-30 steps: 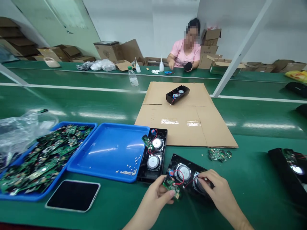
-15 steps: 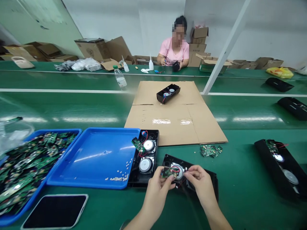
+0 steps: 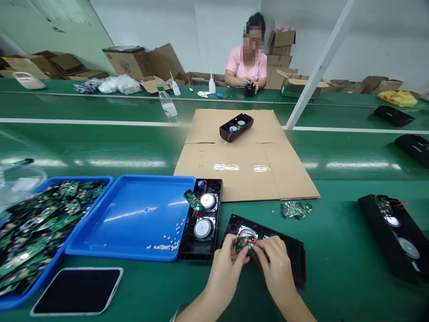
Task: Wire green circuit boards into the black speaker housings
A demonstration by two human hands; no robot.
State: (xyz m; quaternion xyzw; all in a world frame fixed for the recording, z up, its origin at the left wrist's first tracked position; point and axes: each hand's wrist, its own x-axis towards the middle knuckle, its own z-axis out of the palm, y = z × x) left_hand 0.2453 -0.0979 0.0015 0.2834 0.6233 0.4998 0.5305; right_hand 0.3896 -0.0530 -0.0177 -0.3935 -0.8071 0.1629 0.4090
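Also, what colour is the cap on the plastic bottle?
The cap is green, best seen in the head view.

Cardboard boxes (image 3: 129,62) line the pale wall (image 3: 147,22) behind a long green bench (image 3: 134,147).

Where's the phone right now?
In the head view, the phone lies at the lower left, just in front of the blue tray with white bits.

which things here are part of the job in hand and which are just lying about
Likely part of the job:
- circuit board, in the left hand; the right hand's fingertips at its edge
- black speaker housing below
- heaped boards

Probably just lying about:
- phone
- water bottle
- yellow bag
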